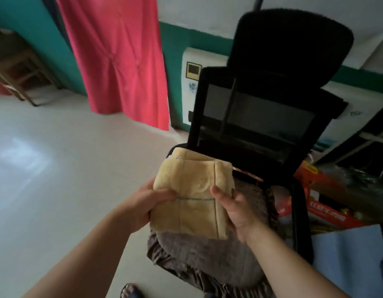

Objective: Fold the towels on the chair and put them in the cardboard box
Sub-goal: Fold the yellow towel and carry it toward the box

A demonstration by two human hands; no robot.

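Observation:
A folded yellow towel point(194, 190) with thin blue lines is held above the seat of a black office chair point(261, 117). My left hand point(143, 205) grips its left edge, thumb on top. My right hand point(233, 209) grips its right edge, thumb pressed on the upper face. The towel is a thick rectangular bundle, its far end near the chair's backrest. The chair seat carries a brown ruffled cushion cover point(207, 254). No cardboard box is clearly visible; an orange printed carton point(315, 203) lies to the right behind the chair arm.
A red curtain point(119, 61) hangs at the back left, beside a white appliance point(192, 82) against the green wall. Wooden furniture point(20, 76) stands far left. Pale tiled floor point(57, 168) spreads to the left. A blue cloth point(345, 254) lies at the right. My sandalled foot point(130, 290) shows at the bottom.

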